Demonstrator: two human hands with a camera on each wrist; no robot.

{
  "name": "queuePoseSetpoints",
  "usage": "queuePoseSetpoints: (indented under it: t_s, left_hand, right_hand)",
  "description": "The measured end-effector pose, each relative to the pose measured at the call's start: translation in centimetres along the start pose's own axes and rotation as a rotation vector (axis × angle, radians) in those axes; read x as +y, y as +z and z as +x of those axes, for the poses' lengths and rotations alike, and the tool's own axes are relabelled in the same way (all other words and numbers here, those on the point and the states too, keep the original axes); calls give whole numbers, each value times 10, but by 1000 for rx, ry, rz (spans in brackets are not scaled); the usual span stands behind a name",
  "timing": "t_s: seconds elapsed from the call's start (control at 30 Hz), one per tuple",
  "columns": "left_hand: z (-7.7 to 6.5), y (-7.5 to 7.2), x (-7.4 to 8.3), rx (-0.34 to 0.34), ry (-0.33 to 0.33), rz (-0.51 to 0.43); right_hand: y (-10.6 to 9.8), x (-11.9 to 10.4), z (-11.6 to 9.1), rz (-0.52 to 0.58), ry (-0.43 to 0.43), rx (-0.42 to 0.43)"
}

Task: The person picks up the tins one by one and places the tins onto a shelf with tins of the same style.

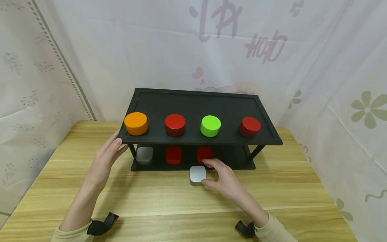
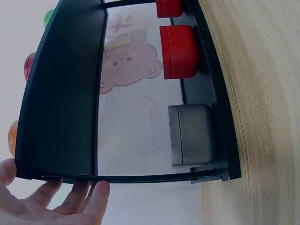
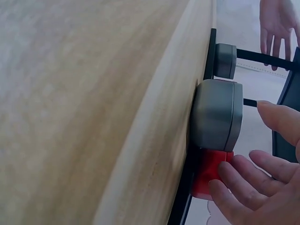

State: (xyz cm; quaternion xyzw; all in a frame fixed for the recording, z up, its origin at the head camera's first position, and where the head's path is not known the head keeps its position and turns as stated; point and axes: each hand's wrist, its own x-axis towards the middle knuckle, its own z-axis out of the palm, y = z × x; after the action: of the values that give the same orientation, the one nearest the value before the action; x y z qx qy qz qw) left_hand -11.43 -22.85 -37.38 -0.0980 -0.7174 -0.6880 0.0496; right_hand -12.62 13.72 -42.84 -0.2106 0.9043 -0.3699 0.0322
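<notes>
My left hand holds the left front corner of a two-tier black rack, thumb at the upper shelf's edge and fingers below. In the left wrist view the fingertips lie along that end. My right hand is beside a silver square tin standing on the table before the lower shelf. Its thumb stands off from the tin, and the fingers reach to a red square tin behind. Another red tin and a silver tin sit on the lower shelf.
Along the upper shelf's front stand round tins: orange, red, green and dark red. The rack stands on a wooden table. A patterned white cloth hangs behind and at the sides.
</notes>
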Motion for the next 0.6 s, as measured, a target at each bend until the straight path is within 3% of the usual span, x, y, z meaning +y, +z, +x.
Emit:
queuePoseSetpoints:
  t_s: [0.6]
  left_hand:
    - [1, 1, -1, -1, 12, -15]
  right_hand:
    - [9, 2, 2, -68, 14, -47]
